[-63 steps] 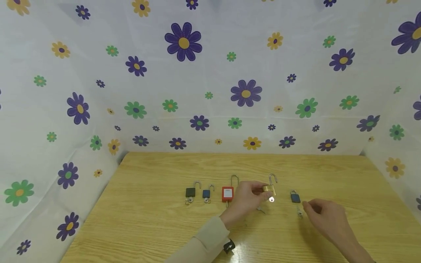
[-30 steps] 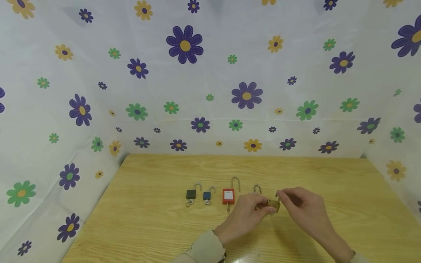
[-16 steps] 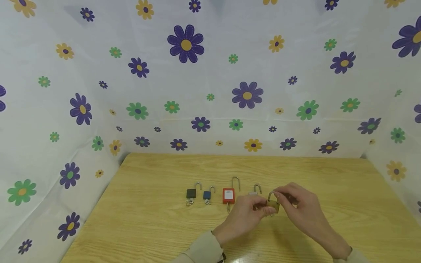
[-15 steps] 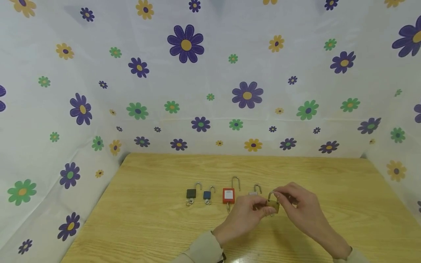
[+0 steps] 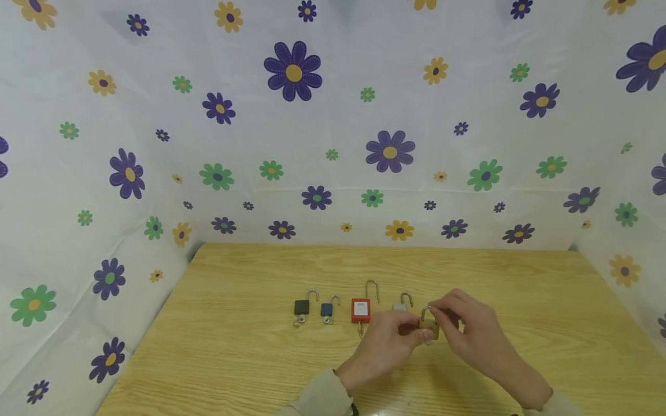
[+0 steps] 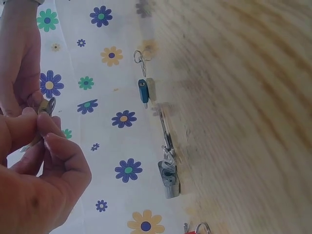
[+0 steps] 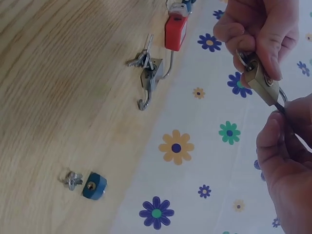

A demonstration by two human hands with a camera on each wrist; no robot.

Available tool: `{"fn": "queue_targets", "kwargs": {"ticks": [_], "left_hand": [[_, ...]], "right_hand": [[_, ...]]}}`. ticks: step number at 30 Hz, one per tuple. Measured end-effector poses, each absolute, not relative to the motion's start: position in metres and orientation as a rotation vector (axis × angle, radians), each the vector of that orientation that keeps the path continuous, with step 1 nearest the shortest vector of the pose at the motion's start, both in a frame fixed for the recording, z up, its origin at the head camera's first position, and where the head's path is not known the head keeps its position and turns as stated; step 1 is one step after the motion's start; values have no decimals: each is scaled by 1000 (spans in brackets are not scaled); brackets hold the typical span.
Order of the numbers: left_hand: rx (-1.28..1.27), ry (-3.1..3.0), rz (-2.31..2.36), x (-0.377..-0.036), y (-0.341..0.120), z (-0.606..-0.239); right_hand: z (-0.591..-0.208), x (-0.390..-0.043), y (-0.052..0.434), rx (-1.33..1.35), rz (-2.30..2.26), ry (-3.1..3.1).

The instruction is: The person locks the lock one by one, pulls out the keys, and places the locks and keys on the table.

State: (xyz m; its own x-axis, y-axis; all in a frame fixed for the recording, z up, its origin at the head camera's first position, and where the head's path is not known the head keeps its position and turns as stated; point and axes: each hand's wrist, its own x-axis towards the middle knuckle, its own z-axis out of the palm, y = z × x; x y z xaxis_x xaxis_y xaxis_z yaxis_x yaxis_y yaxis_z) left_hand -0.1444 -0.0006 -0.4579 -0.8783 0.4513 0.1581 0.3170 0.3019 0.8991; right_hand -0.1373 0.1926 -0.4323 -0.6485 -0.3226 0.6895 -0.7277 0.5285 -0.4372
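Observation:
Above the table, my left hand [image 5: 382, 344] holds a brass padlock [image 5: 429, 330] by its body, between thumb and fingers. My right hand [image 5: 476, 332] pinches the steel shackle [image 5: 426, 313] from the right, its fingertips close over the body. In the right wrist view the brass body [image 7: 262, 84] is tilted, with a key ring [image 7: 242, 58] at its keyhole end. A grey metal padlock [image 5: 399, 307] with its shackle raised lies just behind my left hand. A blue padlock [image 7: 94, 186] with keys [image 7: 73, 180] beside it shows in the right wrist view; my right hand hides it in the head view.
Left of the hands, a black padlock [image 5: 302, 307], a small blue padlock [image 5: 326, 310] and a red padlock [image 5: 361, 311] lie in a row, shackles raised, keys at their lower ends. A flower-patterned cloth [image 5: 333, 115] stands round the wooden table's [image 5: 234, 346] back and sides.
My right hand came left from beside the blue padlock and took hold of the brass padlock's shackle. The left hand lowered that padlock; its shackle has turned and sits lower against the body.

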Motion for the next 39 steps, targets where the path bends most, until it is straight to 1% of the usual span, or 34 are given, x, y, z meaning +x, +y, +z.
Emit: {"fn": "queue_targets", "kwargs": {"ticks": [4,8,31,39], "left_hand": [[738,2444,1651,-144,1,-459],[699,2418,1687,-143,2,-459],[486,2322,1790,-139,9,-457],[474,2284,1823,-139,11,-458]], "right_hand": [[-433,-138,192,924,915,-2195],[-434,-138,191,977,832,-2211],[-434,-136,187,933,837,-2272],[-435,-139,191,986,847,-2245]]}}
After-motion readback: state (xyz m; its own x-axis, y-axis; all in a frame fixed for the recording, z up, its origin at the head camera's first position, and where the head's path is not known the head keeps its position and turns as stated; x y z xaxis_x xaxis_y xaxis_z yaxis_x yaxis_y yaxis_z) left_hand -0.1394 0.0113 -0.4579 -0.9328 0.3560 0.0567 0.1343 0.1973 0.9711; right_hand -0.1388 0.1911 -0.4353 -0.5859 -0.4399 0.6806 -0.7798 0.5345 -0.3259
